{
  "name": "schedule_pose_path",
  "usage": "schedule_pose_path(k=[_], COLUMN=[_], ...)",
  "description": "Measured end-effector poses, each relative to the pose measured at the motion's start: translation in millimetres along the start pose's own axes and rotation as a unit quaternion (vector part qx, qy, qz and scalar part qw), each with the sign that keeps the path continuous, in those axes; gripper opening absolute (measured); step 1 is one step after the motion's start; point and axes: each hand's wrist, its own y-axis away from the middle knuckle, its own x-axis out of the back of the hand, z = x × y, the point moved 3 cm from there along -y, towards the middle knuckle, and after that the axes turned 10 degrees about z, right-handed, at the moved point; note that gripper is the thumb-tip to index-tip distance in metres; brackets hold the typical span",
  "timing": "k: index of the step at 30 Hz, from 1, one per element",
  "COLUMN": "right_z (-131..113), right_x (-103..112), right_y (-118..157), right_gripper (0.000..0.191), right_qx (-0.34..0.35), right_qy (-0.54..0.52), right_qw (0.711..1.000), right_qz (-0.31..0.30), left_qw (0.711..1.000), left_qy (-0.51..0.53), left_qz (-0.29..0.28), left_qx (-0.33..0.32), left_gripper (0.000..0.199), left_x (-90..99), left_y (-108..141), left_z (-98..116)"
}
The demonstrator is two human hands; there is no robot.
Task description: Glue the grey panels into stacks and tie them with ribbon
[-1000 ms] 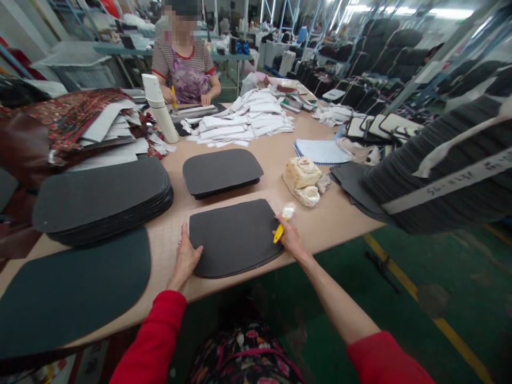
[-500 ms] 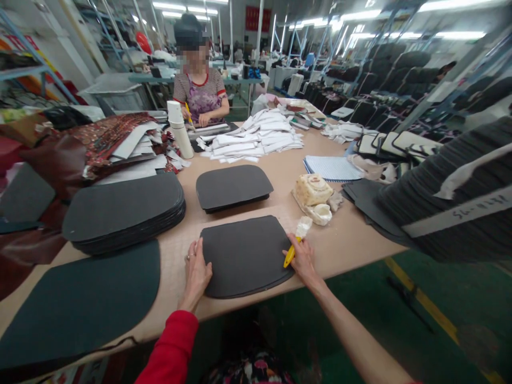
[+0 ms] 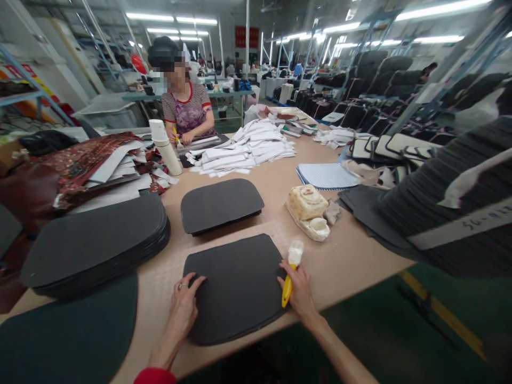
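Left hand (image 3: 184,308): fingertips shifted from the front panel's (image 3: 236,288) side edge onto its top; fingers spread, unclenched. Right hand (image 3: 299,285): 1, fingers curled around yellow-handled brush (image 3: 291,272), at panel's right edge. Front panel: flat, table's (image 3: 340,272) near edge.

Panel (image 3: 236,290) between left grip (image 3: 184,306) and right grip (image 3: 298,285): plain dark grey. Brush (image 3: 288,285) in right grip: yellow handle (image 3: 286,294), white bristles (image 3: 296,252). Sleeve (image 3: 155,376) below left grip: red. Bench (image 3: 348,266) under both: tan. Sheet (image 3: 68,336) left of left grip: dark teal. Beyond 2 grips: strips (image 3: 248,149) white, bottle (image 3: 170,157) cream; person (image 3: 187,104) in striped top (image 3: 199,100), red-trimmed, apron (image 3: 186,118) mottled purple.
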Motion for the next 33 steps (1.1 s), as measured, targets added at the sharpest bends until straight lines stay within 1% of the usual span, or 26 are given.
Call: schedule_pose_path(k=[3, 6, 8, 9, 11, 12, 14, 16, 17, 18, 20, 23, 25, 28, 33], right_z=[1, -2, -4, -5, -6, -6, -4, -3, -2, -2, -2, -3, -4, -4, -2], right_x=[1, 4, 6, 6, 5, 5, 4, 2, 2, 1, 2, 5, 8, 11, 13], right_y=[3, 4, 4, 5, 6, 7, 9, 11, 12, 12, 11, 6, 0, -10, -20], right_gripper=[0.032, 0.031, 0.032, 0.032, 0.034, 0.034, 0.036, 0.038, 0.04, 0.041, 0.041, 0.037, 0.035, 0.032, 0.025], right_qx=[-0.001, -0.002, 0.001, 0.003, 0.004, 0.001, -0.008, -0.011, -0.008, -0.003, 0.013, 0.037, 0.044, 0.054, 0.062], right_qy=[-0.032, -0.036, -0.034, -0.035, -0.044, -0.05, -0.059, -0.059, -0.054, -0.047, -0.028, -0.01, -0.003, 0.01, 0.024], right_qw=[0.999, 0.999, 0.999, 0.999, 0.999, 0.999, 0.998, 0.998, 0.998, 0.999, 1.0, 0.999, 0.999, 0.998, 0.998], right_qz=[0.008, 0.013, 0.014, 0.014, 0.015, 0.019, 0.026, 0.021, 0.015, 0.009, 0.002, -0.001, -0.004, -0.002, 0.004], left_qw=[1.0, 0.999, 0.999, 0.998, 0.996, 0.994, 0.99, 0.985, 0.982, 0.981, 0.98, 0.981, 0.983, 0.985, 0.984], left_qy=[0.019, 0.024, 0.009, 0.002, 0.006, 0.035, 0.093, 0.126, 0.133, 0.134, 0.124, 0.098, 0.086, 0.094, 0.118], left_qz=[0.003, 0.014, 0.04, 0.056, 0.081, 0.073, 0.038, -0.001, -0.021, -0.034, -0.062, -0.087, -0.084, -0.081, -0.087], left_qx=[-0.01, -0.019, -0.026, -0.031, -0.046, -0.067, -0.097, -0.121, -0.131, -0.135, -0.141, -0.143, -0.137, -0.123, -0.097], left_gripper=[0.056, 0.052, 0.043, 0.038, 0.028, 0.026, 0.027, 0.026, 0.026, 0.026, 0.025, 0.024, 0.022, 0.019, 0.014], left_x=[-2.1, -2.8, -2.1, -1.7, -2.9, -5.8, -15.8, -31.1, -40.3, -49.8, -69.1, -91.3, -98.9, -102.8, -102.5], left_y=[-2, -1, -3, -6, -20, -30, -56, -84, -97, -108, -124, -133, -135, -137, -142], left_z=[-13, -23, -20, -14, 11, 29, 71, 111, 128, 141, 155, 158, 154, 151, 154])
